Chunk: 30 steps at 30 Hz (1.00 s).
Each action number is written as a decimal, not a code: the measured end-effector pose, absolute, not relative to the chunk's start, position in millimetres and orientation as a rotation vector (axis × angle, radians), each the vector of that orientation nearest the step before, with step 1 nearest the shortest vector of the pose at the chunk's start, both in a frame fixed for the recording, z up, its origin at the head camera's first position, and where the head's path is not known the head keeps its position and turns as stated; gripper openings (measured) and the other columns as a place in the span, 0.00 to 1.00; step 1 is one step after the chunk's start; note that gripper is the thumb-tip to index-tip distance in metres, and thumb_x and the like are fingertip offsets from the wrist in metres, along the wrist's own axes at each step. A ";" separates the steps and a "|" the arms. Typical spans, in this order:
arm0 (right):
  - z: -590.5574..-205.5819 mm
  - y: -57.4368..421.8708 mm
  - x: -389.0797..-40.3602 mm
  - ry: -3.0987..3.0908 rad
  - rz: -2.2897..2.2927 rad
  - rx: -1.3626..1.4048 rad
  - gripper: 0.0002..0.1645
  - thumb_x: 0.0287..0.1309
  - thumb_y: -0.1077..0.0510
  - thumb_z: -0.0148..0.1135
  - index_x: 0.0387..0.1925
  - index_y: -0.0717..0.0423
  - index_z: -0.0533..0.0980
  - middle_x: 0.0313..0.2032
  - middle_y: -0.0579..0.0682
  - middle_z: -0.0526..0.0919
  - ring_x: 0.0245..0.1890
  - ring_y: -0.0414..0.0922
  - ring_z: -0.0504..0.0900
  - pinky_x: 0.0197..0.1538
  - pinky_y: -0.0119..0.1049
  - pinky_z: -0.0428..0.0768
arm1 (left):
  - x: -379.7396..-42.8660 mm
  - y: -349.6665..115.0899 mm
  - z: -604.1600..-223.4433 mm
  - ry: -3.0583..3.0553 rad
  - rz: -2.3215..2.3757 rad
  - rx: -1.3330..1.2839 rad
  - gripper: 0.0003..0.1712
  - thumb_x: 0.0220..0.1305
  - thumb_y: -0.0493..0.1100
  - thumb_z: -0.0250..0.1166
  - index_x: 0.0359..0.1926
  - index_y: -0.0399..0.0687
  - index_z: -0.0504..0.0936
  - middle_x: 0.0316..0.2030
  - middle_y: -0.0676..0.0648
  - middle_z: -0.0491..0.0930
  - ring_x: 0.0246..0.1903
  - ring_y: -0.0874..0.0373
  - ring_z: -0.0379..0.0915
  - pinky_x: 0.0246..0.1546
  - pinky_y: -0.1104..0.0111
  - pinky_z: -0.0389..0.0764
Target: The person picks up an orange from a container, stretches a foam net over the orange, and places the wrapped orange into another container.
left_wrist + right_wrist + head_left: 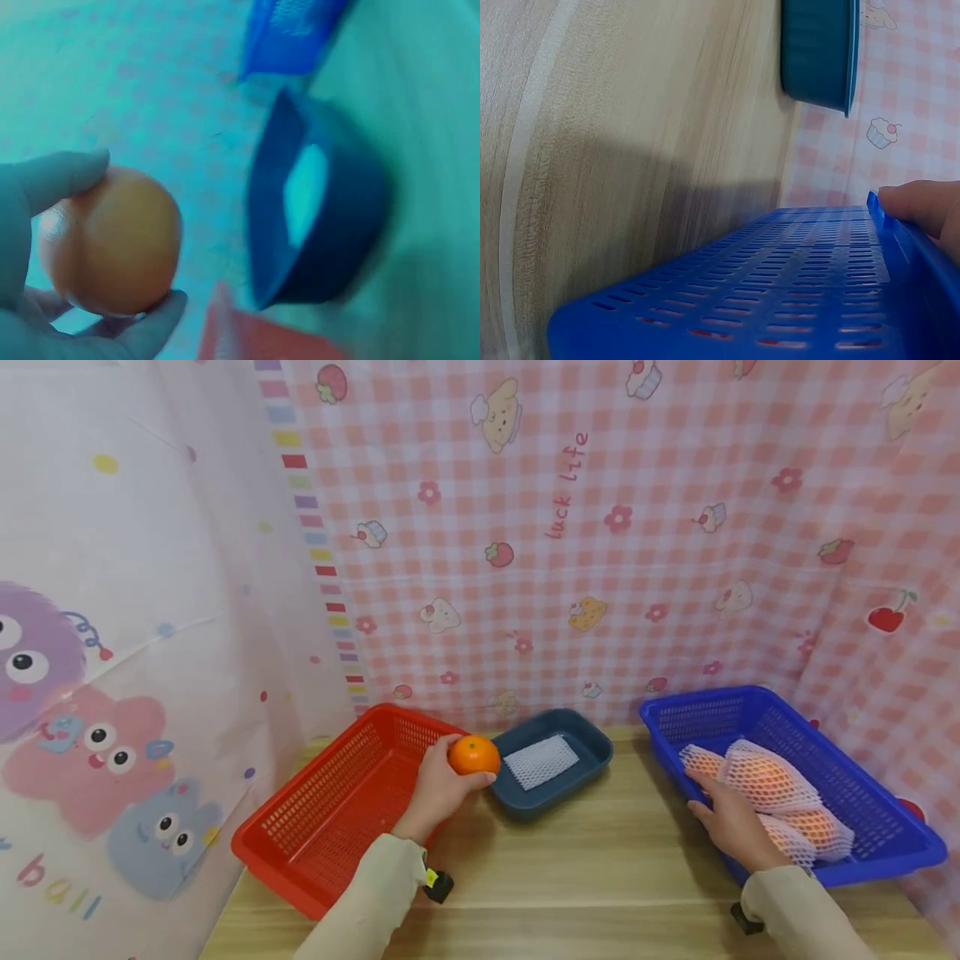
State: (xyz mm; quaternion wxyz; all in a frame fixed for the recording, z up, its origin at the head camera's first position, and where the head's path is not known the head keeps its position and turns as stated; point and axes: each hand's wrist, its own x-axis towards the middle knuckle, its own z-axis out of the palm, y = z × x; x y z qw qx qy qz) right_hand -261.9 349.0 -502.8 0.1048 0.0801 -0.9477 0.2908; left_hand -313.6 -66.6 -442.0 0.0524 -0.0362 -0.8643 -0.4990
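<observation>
My left hand (pixel 438 785) holds a bare orange (pixel 474 754) between thumb and fingers. It is raised between the red basket (pixel 311 802) and the dark teal tray (pixel 543 797). One flat white foam net (pixel 542 762) lies in that tray. At the left side of the blue basket (pixel 701 722), my right hand (pixel 731 818) grips the rim, thumb outside and fingers over the inside. Several orange fruits in white foam nets (pixel 772 781) lie in the blue basket near those fingers. The right wrist view shows the thumb (pixel 919 204) on the rim; the other fingers are hidden.
The baskets and tray stand on a wood-grain table (pixel 570 877). Behind them hangs a pink checked cloth (pixel 540 577), and a white printed cloth (pixel 187 610) hangs at the left. The tray sits close to the red basket's right back corner.
</observation>
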 end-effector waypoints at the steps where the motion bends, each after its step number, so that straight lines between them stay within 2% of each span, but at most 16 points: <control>1: -502.3 349.7 -262.1 -2.794 0.856 0.236 0.32 0.61 0.68 0.60 0.65 0.71 0.64 0.59 0.75 0.68 0.50 0.71 0.75 0.48 0.63 0.74 | -309.0 -61.9 -448.5 -2.625 -1.522 -0.140 0.44 0.44 0.48 0.79 0.62 0.44 0.69 0.52 0.43 0.71 0.47 0.48 0.70 0.49 0.55 0.75; 11: -502.0 348.6 -261.9 -2.797 0.857 0.222 0.31 0.60 0.68 0.60 0.64 0.71 0.65 0.58 0.75 0.70 0.50 0.71 0.75 0.49 0.63 0.73 | -289.4 -51.9 -495.3 -2.650 -1.535 -0.248 0.47 0.42 0.48 0.80 0.62 0.41 0.68 0.50 0.42 0.70 0.45 0.49 0.70 0.46 0.56 0.74; 20: -502.0 349.3 -262.1 -2.794 0.853 0.215 0.31 0.61 0.69 0.60 0.65 0.71 0.65 0.59 0.75 0.69 0.50 0.70 0.75 0.49 0.63 0.73 | -291.4 -53.3 -502.1 -2.621 -1.578 -0.247 0.47 0.43 0.47 0.80 0.63 0.42 0.68 0.51 0.42 0.69 0.47 0.48 0.69 0.49 0.54 0.72; 30: -503.8 350.4 -263.5 -2.765 0.821 0.226 0.30 0.59 0.69 0.62 0.63 0.71 0.66 0.56 0.76 0.71 0.48 0.71 0.77 0.47 0.63 0.74 | -304.2 -65.3 -506.2 -2.562 -1.556 -0.206 0.45 0.40 0.46 0.81 0.60 0.43 0.71 0.47 0.43 0.71 0.45 0.49 0.69 0.47 0.56 0.72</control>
